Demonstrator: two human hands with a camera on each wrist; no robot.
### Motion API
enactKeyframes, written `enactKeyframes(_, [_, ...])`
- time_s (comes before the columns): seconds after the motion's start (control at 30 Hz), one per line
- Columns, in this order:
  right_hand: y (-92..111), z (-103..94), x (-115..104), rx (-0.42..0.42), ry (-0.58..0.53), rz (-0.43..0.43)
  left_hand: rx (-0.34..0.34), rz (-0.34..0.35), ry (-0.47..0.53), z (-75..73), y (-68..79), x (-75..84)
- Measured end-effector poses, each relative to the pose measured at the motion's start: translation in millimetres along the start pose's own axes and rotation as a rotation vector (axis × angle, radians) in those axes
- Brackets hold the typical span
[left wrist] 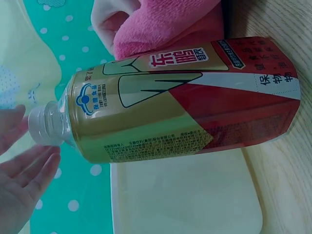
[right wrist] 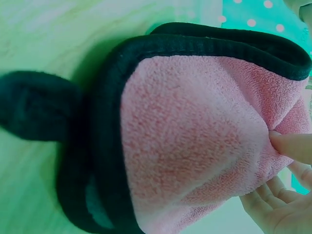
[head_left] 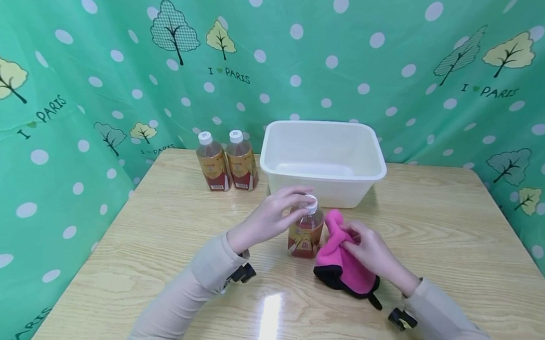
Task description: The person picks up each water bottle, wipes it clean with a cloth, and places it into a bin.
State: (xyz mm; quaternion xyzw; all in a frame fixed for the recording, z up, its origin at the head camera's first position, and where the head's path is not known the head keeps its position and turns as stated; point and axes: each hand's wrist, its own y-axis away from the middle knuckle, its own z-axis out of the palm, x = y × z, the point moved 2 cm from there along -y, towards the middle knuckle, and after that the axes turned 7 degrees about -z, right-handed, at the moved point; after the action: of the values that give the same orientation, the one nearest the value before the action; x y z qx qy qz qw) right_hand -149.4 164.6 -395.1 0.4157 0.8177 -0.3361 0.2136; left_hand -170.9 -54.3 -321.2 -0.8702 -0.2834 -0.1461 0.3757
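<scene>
A drink bottle [head_left: 305,237] with a white cap and a gold and red label stands upright on the table, in front of the white tub. My left hand [head_left: 272,214] holds it by the cap, fingers on either side of the neck; the label fills the middle of the left wrist view. Just right of the bottle, my right hand [head_left: 371,251] pinches a bunched pink cloth [head_left: 352,271] with black edging and a black loop. In the right wrist view thumb and fingers gather the cloth's [right wrist: 190,131] upper part, and its black-edged end hangs toward the tabletop.
Two similar bottles, one [head_left: 214,164] beside the other [head_left: 242,163], stand at the back left of the wooden table [head_left: 170,226]. The white tub [head_left: 320,186] sits at the back middle. A green patterned curtain [head_left: 298,57] hangs behind and at the sides.
</scene>
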Motion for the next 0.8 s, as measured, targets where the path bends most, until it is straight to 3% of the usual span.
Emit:
enactKeyframes(0.23, [-7,-6.5,-7,0.012,-0.036,-0.014,0.068,0.0,0.006,3.2,-2.3,-0.4])
enactKeyframes(0.8, [-20,-17.3,-22,0.037,-0.055,-0.037,0.029,-0.039,0.026,2.9,-5.0,1.6])
